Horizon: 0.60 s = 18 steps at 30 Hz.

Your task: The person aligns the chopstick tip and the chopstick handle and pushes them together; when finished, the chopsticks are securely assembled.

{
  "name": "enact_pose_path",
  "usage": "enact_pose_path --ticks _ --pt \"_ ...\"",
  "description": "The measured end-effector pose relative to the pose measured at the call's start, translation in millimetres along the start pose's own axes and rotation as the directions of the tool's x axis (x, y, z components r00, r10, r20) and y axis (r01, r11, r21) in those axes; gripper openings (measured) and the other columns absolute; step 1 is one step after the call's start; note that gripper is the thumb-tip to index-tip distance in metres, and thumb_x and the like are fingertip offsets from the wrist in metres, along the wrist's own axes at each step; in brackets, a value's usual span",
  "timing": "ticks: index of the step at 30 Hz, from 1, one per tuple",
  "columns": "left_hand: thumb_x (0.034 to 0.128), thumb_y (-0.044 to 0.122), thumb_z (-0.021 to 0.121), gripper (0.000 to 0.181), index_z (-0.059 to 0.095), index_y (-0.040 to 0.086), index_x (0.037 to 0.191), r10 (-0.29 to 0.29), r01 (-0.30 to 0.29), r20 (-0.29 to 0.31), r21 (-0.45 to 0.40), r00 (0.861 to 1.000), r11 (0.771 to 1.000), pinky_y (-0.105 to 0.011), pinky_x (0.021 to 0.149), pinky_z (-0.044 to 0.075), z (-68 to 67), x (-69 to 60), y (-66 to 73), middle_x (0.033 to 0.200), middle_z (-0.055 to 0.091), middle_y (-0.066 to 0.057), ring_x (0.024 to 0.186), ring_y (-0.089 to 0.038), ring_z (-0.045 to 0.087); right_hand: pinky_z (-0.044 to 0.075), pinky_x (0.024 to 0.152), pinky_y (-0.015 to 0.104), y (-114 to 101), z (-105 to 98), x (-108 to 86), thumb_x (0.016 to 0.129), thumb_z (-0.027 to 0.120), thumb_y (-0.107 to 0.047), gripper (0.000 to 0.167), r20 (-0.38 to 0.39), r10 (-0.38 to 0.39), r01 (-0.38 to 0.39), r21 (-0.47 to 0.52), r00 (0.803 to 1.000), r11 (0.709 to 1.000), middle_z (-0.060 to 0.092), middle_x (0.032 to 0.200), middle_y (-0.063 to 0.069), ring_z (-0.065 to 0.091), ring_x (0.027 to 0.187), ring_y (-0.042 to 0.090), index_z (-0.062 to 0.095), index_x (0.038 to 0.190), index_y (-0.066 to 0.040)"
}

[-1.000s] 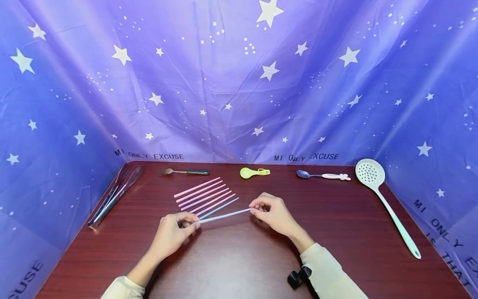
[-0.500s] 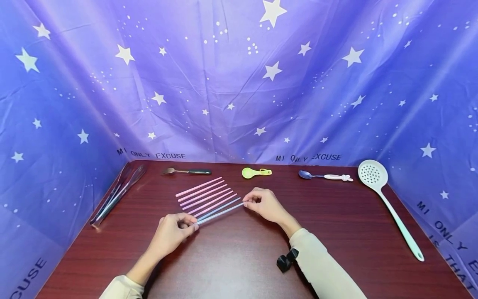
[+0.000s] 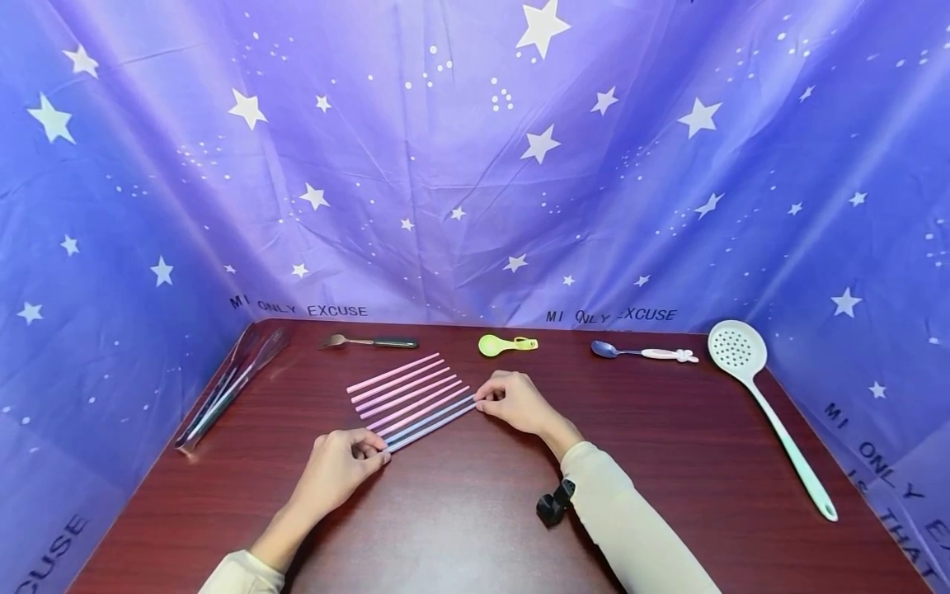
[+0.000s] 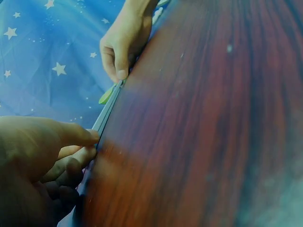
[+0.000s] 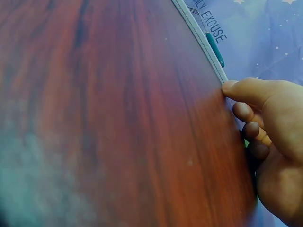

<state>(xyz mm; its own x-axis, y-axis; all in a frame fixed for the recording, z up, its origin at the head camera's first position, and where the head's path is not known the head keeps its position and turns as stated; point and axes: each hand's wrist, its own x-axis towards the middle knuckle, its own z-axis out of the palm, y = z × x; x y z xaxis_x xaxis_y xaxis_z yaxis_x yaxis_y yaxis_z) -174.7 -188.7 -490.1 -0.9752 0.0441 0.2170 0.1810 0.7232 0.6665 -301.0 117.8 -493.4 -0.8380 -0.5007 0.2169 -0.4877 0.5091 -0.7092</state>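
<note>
A pale blue straw (image 3: 434, 427) lies at the near side of a slanted row of straws, close beside a second blue straw (image 3: 429, 418). My left hand (image 3: 343, 464) pinches its left end between thumb and fingers. At its right end, the thumb and fingertips of my right hand (image 3: 515, 403) grip it. Beyond the blue pair, several pink straws (image 3: 393, 373) lie roughly parallel on the table. In the left wrist view the pale straw (image 4: 109, 105) runs between both hands. The right wrist view shows my right thumb against the straw (image 5: 203, 45).
Along the back of the brown table (image 3: 475, 536) lie a fork (image 3: 371, 341), a yellow-green measuring spoon (image 3: 506, 344) and a spoon with a pink-white handle (image 3: 642, 351). A white skimmer (image 3: 772, 412) lies at right. Clear-wrapped utensils (image 3: 226, 392) lie at left. Starry cloth (image 3: 445, 165) surrounds the table.
My right hand has moved left and slightly back, bringing the pale straw's right end in towards the row. The straw now lies alongside the other blue one. My left hand has barely shifted.
</note>
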Motion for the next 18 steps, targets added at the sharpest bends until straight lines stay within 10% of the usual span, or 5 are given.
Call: enact_pose_path --ticks 18 --pt "0.0788 0.017 0.089 0.017 0.073 0.024 0.078 0.043 -0.038 -0.061 0.07 0.997 0.997 -0.019 0.058 0.044 -6.1 3.6 6.9 0.063 0.062 0.016 0.056 0.004 0.05 0.047 0.07 0.022 2.6 -11.2 -2.7 0.088 0.079 -0.013 0.006 -0.05 -0.008 0.007 -0.018 0.999 1.0 0.067 0.081 -0.003 0.057 0.075 0.006 0.081 0.094 -0.013"
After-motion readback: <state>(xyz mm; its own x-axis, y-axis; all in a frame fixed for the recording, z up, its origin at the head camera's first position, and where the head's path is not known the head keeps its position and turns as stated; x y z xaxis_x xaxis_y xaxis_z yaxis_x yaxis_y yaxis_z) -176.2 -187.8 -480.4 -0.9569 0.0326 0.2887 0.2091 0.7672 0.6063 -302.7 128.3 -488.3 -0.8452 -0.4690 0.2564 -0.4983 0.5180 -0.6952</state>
